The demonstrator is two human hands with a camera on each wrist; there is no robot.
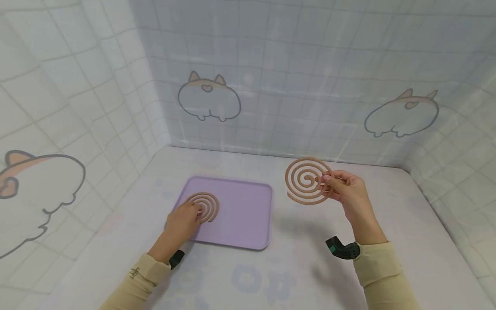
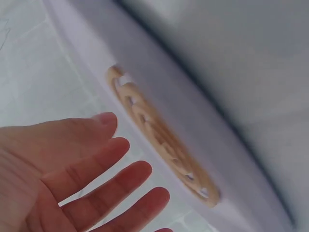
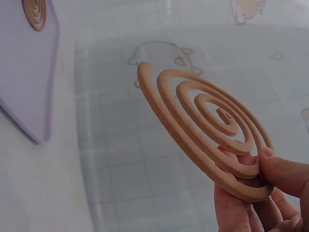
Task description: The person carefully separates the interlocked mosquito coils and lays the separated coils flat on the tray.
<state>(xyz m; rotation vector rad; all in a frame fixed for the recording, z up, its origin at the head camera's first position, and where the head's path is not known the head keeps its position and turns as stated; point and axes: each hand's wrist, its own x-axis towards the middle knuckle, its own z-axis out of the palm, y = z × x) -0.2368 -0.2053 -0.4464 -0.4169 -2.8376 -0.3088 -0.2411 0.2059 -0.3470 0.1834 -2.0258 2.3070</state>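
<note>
A brown spiral mosquito coil (image 1: 217, 207) lies flat near the left end of a lilac tray (image 1: 244, 211). My left hand (image 1: 181, 220) hovers at its left side and covers part of it in the head view. In the left wrist view the fingers are spread and gently bent, with a gap between them and the coil (image 2: 164, 140). My right hand (image 1: 351, 189) holds up a second mosquito coil (image 3: 181, 137) to the right of the tray. The thumb presses one face near the outer edge while fingers support it from behind.
The tray has a low raised rim and sits on a pale table surface (image 1: 248, 275) with faint printed letters. Tile-patterned walls (image 1: 290, 64) with cartoon dog drawings enclose the back and both sides. A dark band (image 1: 346, 249) circles the right wrist.
</note>
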